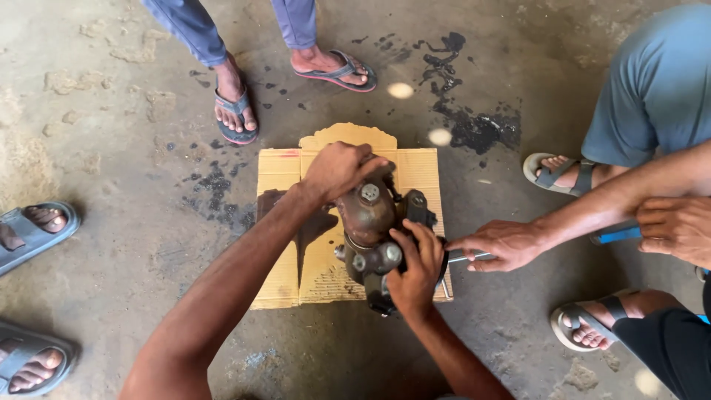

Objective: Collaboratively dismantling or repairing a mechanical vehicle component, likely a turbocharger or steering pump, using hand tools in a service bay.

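Note:
A greasy brown metal machine part (368,222) with bolts on its housing stands on a sheet of cardboard (285,174) on the concrete floor. My left hand (337,169) grips its upper far side. On the near right side my right hand (413,268) clasps the part's dark lower body. From the right, another person's hand (503,244) touches a metal rod (461,256) that runs into the part, and that person's other hand (678,228) holds a blue-handled tool (618,234).
Dark oil stains (474,126) mark the floor beyond the cardboard. A standing person's sandalled feet (235,111) are at the top. The crouching person's feet (592,326) are at the right. More sandalled feet (33,226) show at the left edge.

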